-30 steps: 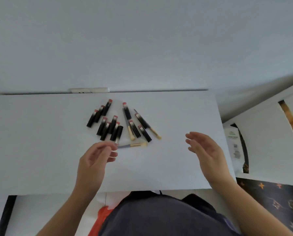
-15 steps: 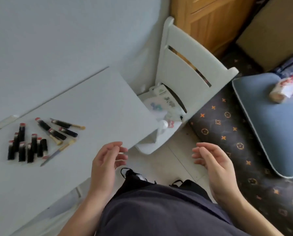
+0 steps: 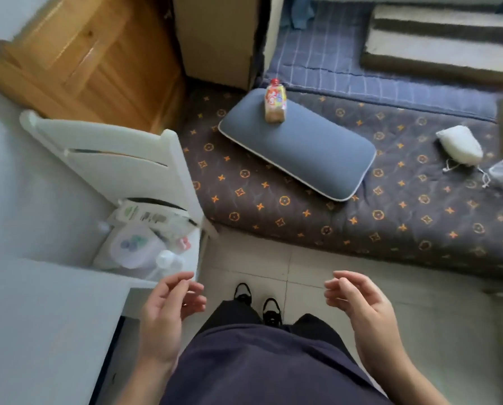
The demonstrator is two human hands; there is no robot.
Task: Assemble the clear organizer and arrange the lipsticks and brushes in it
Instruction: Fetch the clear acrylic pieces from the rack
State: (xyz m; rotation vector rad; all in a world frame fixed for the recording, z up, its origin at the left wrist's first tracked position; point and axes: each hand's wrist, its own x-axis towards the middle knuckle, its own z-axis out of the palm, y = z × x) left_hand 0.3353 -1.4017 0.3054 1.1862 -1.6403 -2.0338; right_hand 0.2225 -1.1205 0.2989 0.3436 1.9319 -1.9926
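Note:
No lipsticks, brushes or clear organizer show in the head view. Only a corner of the white table (image 3: 48, 317) remains at the lower left. My left hand (image 3: 168, 317) hovers beside that corner with loosely curled fingers and holds nothing. My right hand (image 3: 361, 305) hangs over the tiled floor at the right, fingers relaxed, also empty. Both palms face each other above my dark trousers and black shoes.
A white chair (image 3: 118, 162) stands left of me with packets and a small clear bottle (image 3: 168, 260) on its seat. Beyond lies a dark patterned mattress (image 3: 361, 206) with a blue pillow (image 3: 302, 147), a snack pouch (image 3: 275, 102) and a white bag (image 3: 459, 146). A wooden cabinet (image 3: 98, 68) is behind.
The view has swung right, away from the table. The lipsticks and brushes have left the frame. Both hands stayed empty in front of me.

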